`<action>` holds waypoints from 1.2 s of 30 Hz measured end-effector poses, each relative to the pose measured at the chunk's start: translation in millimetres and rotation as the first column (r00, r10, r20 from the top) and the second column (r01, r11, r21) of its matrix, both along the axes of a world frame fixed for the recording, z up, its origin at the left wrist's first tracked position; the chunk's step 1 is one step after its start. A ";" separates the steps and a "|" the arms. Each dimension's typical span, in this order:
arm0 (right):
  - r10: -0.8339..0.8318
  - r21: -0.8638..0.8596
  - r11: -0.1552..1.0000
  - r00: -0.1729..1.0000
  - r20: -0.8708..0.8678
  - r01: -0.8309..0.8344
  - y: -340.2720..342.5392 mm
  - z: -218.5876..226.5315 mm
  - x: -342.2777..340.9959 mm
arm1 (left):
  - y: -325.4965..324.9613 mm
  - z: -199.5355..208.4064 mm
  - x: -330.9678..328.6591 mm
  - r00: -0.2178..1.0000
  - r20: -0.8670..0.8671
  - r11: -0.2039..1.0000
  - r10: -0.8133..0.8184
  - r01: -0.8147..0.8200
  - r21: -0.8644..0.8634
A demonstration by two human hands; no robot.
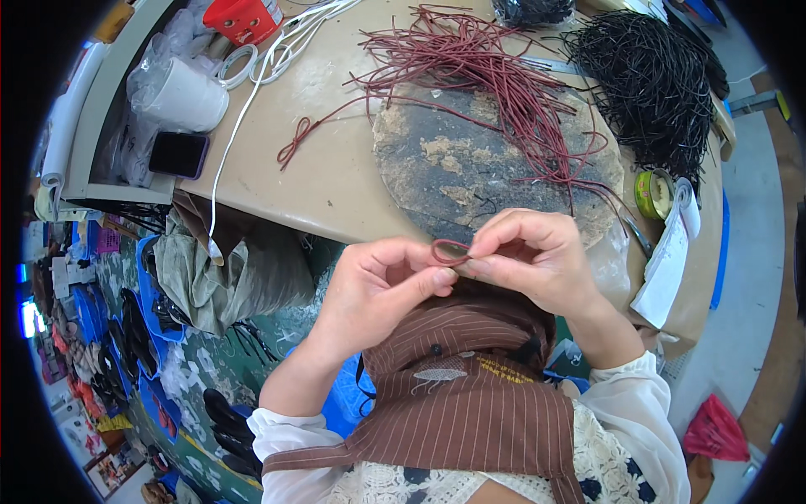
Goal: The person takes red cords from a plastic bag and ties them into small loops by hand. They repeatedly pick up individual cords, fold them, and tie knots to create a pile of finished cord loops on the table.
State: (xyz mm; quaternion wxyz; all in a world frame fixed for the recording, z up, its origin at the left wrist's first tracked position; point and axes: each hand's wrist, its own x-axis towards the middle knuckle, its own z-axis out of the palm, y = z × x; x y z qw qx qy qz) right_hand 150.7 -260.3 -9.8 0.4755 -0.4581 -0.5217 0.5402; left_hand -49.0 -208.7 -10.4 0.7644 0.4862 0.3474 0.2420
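My left hand (378, 281) and my right hand (529, 256) meet close in front of my chest and pinch one dark red cord (451, 249) between their fingertips, bent into a small loop. Beyond them a pile of the same dark red cords (495, 80) lies spread over a round, worn dark work pad (470, 168) on the beige table (327, 168). A brown striped apron covers my chest below the hands.
A heap of black cords (651, 84) lies at the far right. A white cup (189, 97), a dark phone (178, 154), a red container (243, 18) and white cable (252, 92) sit at the left. A green tape roll (652, 193) and papers (667, 260) lie right. Shoes line the floor at left.
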 end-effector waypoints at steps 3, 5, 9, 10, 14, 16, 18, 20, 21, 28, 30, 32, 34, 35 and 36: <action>-0.030 -0.032 0.999 0.994 0.109 0.034 10.8 -5.8 1.7 | 18.1 -15.9 -9.3 0.971 -0.174 0.970 0.163 -0.125 0.207; -0.159 0.133 0.984 0.923 0.352 0.118 27.0 -6.8 18.4 | 53.2 -41.5 -32.9 0.876 -0.227 0.839 0.425 -0.288 0.461; -0.403 0.321 0.912 0.423 0.811 0.255 58.9 -12.8 59.8 | 103.5 -71.9 -71.7 0.517 -0.412 0.508 0.750 -0.051 0.860; -0.427 0.378 0.900 0.265 0.865 0.216 61.4 -19.0 66.5 | 103.2 -70.9 -66.3 0.446 -0.409 0.458 0.796 -0.002 0.889; -0.414 0.357 0.908 0.355 0.838 0.218 58.9 -18.0 63.4 | 72.0 -60.7 -20.8 0.581 -0.212 0.170 0.786 0.126 0.977; -0.382 0.343 0.924 0.422 0.822 0.169 46.0 3.5 45.1 | 43.6 -51.3 11.8 0.783 -0.210 0.164 0.585 0.139 0.977; -0.252 0.205 0.968 0.575 0.779 0.146 33.2 19.3 29.9 | 25.4 -37.6 42.4 0.889 -0.141 0.040 0.435 0.137 0.990; -0.050 -0.057 0.992 0.760 0.648 0.114 19.7 34.6 24.4 | 19.2 -19.6 50.0 0.936 -0.130 0.007 0.328 0.135 0.991; -0.011 -0.127 0.987 0.838 0.546 0.096 15.1 36.1 25.7 | 17.1 -13.3 49.0 0.954 -0.129 0.051 0.270 0.120 0.991; 0.118 -0.144 0.988 0.880 0.460 -0.057 -9.9 38.7 51.4 | 24.9 -1.8 -3.7 0.802 -0.361 0.201 0.477 0.300 0.932; 0.133 -0.170 0.984 0.843 0.521 -0.051 -5.9 38.0 41.1 | 14.3 8.0 -2.5 0.793 -0.354 0.117 0.497 0.343 0.932; 0.175 -0.136 0.983 0.867 0.467 -0.125 0.6 40.5 25.4 | 3.4 10.9 2.8 0.843 -0.328 0.133 0.425 0.301 0.944; 0.223 -0.155 0.972 0.916 0.334 -0.180 4.8 42.5 16.1 | -3.4 10.2 3.3 0.878 -0.330 0.173 0.347 0.286 0.942; 0.220 -0.193 0.966 0.936 0.276 -0.170 4.9 43.6 16.3 | -1.8 7.5 2.1 0.889 -0.337 0.201 0.309 0.286 0.937; 0.214 -0.232 0.959 0.952 0.218 -0.162 5.1 45.8 16.7 | 4.0 10.4 0.1 0.906 -0.320 0.234 0.277 0.259 0.937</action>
